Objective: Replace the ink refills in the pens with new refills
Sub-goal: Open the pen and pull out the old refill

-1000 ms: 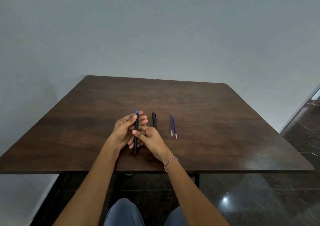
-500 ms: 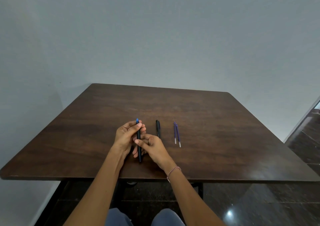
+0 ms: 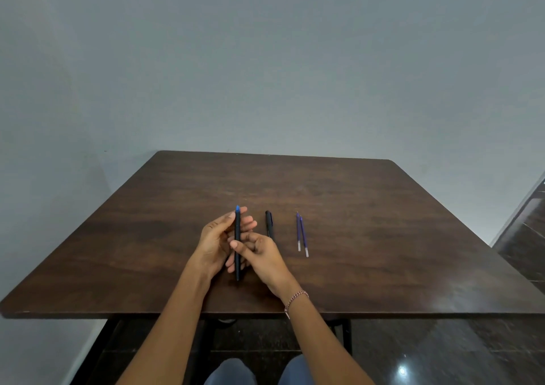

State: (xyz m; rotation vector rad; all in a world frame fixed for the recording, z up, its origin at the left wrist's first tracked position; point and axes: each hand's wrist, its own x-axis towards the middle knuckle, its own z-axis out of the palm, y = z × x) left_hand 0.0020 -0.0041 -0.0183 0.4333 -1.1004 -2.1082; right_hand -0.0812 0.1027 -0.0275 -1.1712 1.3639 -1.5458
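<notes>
Head view: we grasp a slim dark pen with a blue tip (image 3: 237,243) in both our left hand (image 3: 216,241) and right hand (image 3: 261,253), above the dark wooden table (image 3: 383,222). Our right hand partly hides a black capped pen (image 3: 269,222); two purple refills (image 3: 301,234) lie right. Since earlier, the pen's pose is nearly unchanged.

A dark brown wooden desk (image 3: 368,207) with rounded corners stands against a plain grey wall (image 3: 265,60); glossy dark tiled floor (image 3: 442,355) lies beneath.
</notes>
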